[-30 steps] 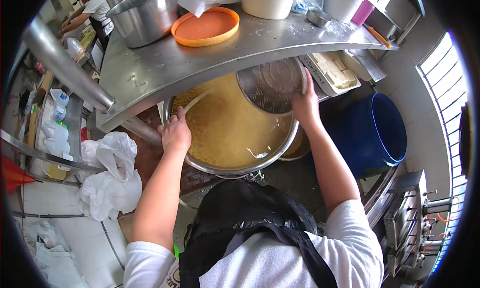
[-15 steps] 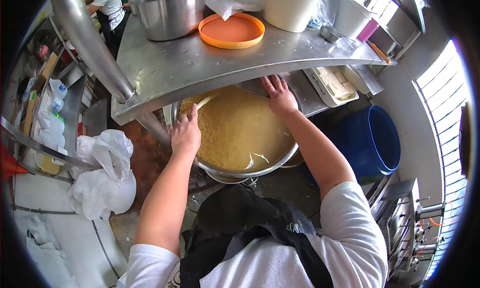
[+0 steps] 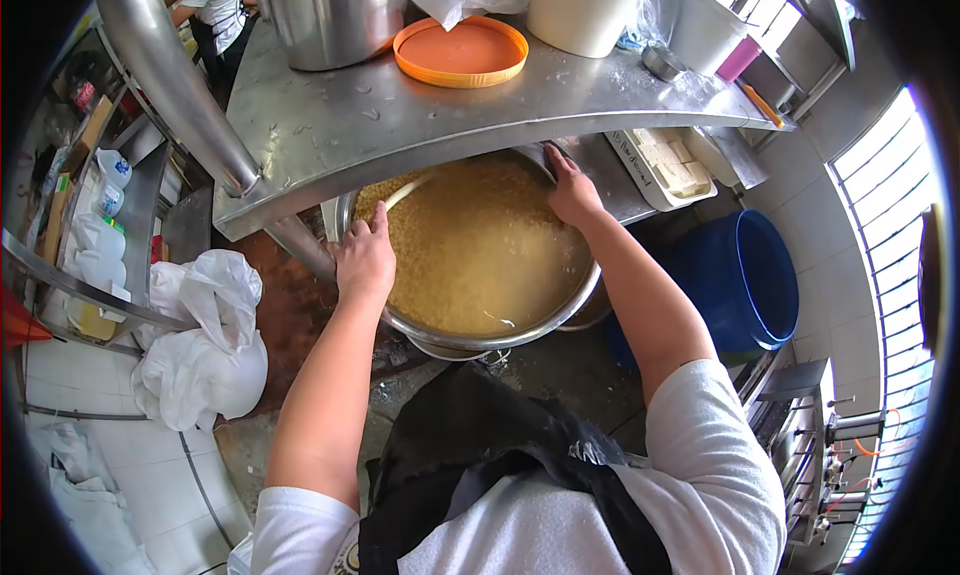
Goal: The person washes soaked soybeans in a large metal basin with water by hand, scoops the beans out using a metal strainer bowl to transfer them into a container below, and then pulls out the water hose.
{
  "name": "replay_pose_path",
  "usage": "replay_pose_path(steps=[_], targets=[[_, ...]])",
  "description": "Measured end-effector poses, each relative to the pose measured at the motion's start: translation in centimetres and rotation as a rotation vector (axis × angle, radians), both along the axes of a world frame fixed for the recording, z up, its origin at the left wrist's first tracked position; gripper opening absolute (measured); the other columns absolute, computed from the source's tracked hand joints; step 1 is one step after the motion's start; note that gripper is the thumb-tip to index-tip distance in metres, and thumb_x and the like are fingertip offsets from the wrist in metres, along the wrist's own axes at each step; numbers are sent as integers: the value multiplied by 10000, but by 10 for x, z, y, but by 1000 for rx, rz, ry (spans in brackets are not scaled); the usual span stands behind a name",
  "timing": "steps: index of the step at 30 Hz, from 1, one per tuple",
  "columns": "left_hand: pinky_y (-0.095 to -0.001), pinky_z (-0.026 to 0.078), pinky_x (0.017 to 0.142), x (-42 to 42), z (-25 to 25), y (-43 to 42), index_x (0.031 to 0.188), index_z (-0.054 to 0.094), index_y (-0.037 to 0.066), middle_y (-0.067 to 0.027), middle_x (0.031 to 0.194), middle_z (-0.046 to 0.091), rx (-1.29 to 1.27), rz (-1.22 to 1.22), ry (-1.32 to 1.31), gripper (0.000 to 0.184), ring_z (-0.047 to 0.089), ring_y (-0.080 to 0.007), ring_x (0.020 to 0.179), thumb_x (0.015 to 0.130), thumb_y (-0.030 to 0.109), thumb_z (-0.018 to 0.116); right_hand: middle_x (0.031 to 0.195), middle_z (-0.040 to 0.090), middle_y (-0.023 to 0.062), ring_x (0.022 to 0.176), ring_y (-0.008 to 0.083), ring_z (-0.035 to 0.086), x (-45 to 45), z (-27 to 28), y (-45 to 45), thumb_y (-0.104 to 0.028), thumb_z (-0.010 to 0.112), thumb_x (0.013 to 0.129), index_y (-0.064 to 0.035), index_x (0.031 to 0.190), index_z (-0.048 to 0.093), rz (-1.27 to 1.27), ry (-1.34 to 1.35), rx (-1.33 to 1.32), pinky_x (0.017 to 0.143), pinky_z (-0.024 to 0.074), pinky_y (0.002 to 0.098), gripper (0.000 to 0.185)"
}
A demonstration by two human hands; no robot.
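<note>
Nearest, below the large steel bowl, is the black apron; the shirt's round emblem is cut off, its lettering unreadable. The bowl holds a yellowish, grainy mix. At the bowl's left rim, the left hand points its index finger and bends the rest; I cannot tell whether it grips. At the far right rim, the right hand has fingers fairly straight; its hold is unclear. A second ago it held a metal dish tilted over the bowl, which no longer shows there; the white streaks on the mix have shrunk. Beyond the bowl's right side, a white tray bears dark handwriting, illegible here. Above the bowl, an orange lid lies on the steel table.
</note>
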State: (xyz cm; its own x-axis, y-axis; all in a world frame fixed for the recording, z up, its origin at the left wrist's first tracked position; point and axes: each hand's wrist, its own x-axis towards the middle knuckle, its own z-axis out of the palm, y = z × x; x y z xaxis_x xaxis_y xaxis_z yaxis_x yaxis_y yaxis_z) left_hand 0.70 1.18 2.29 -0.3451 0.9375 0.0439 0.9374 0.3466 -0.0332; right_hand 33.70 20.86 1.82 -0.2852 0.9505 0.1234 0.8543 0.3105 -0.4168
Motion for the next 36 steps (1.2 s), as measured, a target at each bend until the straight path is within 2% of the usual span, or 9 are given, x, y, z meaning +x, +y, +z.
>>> replay_pose_path(steps=[3, 5, 8, 16, 25, 31, 33, 35, 36], targets=[[-626, 440, 1110, 1, 0, -1, 1684, 384, 240, -156, 1335, 640, 4, 0, -4, 625, 658, -350, 1249, 1070, 181, 487, 1557, 554, 261, 1360, 462, 599, 7, 1, 1, -63, 603, 852, -284, 1693, 320, -2, 52, -41, 1121, 512, 493, 914], [-672, 443, 1116, 0, -2, 0, 1680, 386, 204, -153, 1310, 651, 28, -8, 9, 604, 672, -341, 1219, 1084, 199, 480, 1369, 671, 315, 1286, 490, 641, 11, 3, -3, -74, 588, 860, -279, 1690, 333, -71, 59, -218, 1077, 525, 510, 892], [-679, 452, 1100, 0, -3, 1, 1684, 378, 201, -157, 1313, 648, 28, -7, 17, 612, 665, -342, 1230, 1081, 200, 484, 1259, 714, 331, 1221, 502, 672, 20, -33, -1, -69, 576, 867, -285, 1693, 332, -45, 128, -174, 1049, 534, 519, 888], [-653, 486, 1043, -2, -6, 2, 1693, 365, 205, -155, 1333, 639, 18, -10, 16, 628, 661, -338, 1226, 1078, 204, 491, 1257, 713, 338, 1182, 488, 701, 2, -16, -48, -21, 562, 872, -252, 1688, 359, -91, 206, -333, 1010, 552, 508, 872], [-621, 498, 1023, 0, -3, 1, 1705, 336, 207, -157, 1365, 628, -6, 5, 4, 651, 650, -338, 1244, 1073, 198, 491, 1239, 718, 350, 1151, 495, 716, -21, -45, -72, -27, 555, 880, -205, 1686, 363, -113, 260, -321, 972, 577, 517, 848], [-609, 500, 1020, 3, 2, 1, 1702, 336, 199, -166, 1356, 632, -18, 9, -19, 644, 637, -343, 1264, 1076, 192, 486, 1239, 733, 319, 1140, 446, 735, -39, -35, -94, -19, 541, 893, -171, 1674, 386, -175, 377, -511, 939, 595, 483, 811], [-606, 500, 1020, 3, 2, 1, 1700, 340, 197, -165, 1348, 634, -7, 5, -7, 640, 634, -344, 1267, 1077, 190, 484, 1220, 752, 272, 1097, 398, 752, -41, -57, -95, -16, 542, 888, -147, 1638, 441, -145, 414, -445, 899, 600, 459, 768], [-599, 499, 1025, 4, 4, 0, 1699, 339, 195, -166, 1339, 634, -12, 4, -23, 638, 633, -348, 1267, 1077, 189, 484, 1178, 753, 188, 1028, 286, 735, -48, -67, -101, 4, 573, 858, -132, 1566, 548, -176, 675, -574, 886, 585, 407, 721], [-599, 499, 1025, 4, 4, 0, 1699, 339, 195, -166, 1339, 634, -12, 5, -22, 638, 633, -348, 1267, 1077, 189, 484, 1155, 744, 159, 1012, 253, 718, -49, -66, -103, 27, 581, 862, -124, 1516, 594, -210, 656, -616, 867, 585, 414, 671]])
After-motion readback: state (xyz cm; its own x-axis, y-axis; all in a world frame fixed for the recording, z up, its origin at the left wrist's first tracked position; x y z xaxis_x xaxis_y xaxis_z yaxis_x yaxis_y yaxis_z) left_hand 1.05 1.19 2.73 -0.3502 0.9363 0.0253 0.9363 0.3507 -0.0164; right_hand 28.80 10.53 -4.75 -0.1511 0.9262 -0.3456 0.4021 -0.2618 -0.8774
